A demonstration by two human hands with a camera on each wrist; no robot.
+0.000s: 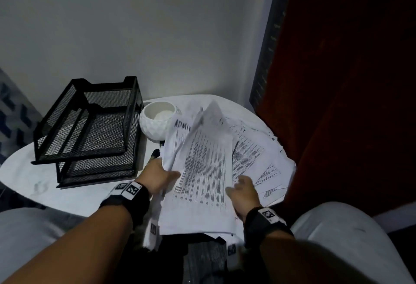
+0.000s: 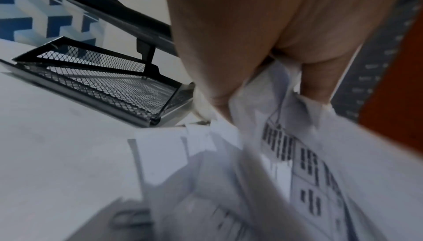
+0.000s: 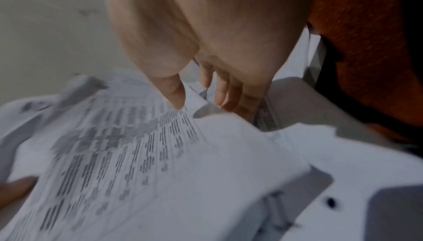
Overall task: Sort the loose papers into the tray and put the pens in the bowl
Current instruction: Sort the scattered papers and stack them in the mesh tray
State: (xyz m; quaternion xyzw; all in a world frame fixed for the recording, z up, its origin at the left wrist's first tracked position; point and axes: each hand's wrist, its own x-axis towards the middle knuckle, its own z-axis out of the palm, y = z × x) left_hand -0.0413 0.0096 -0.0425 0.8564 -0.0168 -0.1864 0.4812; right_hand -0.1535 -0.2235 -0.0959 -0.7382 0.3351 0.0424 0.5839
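None of the white printed paper sheets (image 1: pixel 203 171) has reached the black wire-mesh two-tier tray (image 1: pixel 90 130) yet, so I judge the task barely begun. Both tiers of the tray show bare mesh, and the left wrist view confirms an empty lower shelf. The white faceted ceramic bowl (image 1: pixel 157 119) beside the tray also looks empty; no pen lies in it.

All the papers lie in a loose heap on the right half of the round white table (image 1: pixel 27 171), some fanned out toward its far right edge. The left hand (image 1: pixel 157 175) has its grip closed on the left edge of the top sheets, thumb over and fingers under, lifting them so one sheet curls upward. The right hand (image 1: pixel 244 190) hovers at the right edge of the same sheets with fingers loosely curled and holding nothing that I can make out, though the blur leaves this uncertain.

One dark pen-like tip (image 1: pixel 155 153) pokes out from under the heap near the left hand. Gathering, traying and every pen remain to do.
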